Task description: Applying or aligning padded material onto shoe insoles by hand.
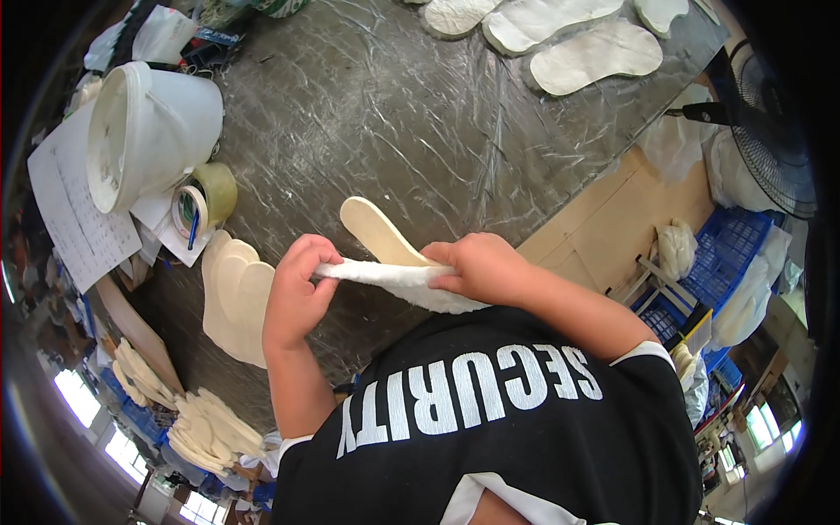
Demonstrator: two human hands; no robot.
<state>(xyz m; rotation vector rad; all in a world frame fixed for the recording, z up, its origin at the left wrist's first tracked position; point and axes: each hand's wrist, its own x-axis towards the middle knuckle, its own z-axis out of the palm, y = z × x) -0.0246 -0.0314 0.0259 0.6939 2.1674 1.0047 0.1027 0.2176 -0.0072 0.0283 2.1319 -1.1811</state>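
My left hand and my right hand each grip one end of a white fleecy insole piece, held level over the table edge. A tan flat insole lies against it and sticks out beyond it, away from me; my right hand pinches both together. Just left of my left hand a stack of tan insoles lies on the plastic-covered table. My black shirt fills the lower part of the view.
A white bucket, a tape roll and paper sheets sit at the table's left. White fleecy insoles lie at the far side. A fan and blue crates stand right. Piled insoles lie lower left.
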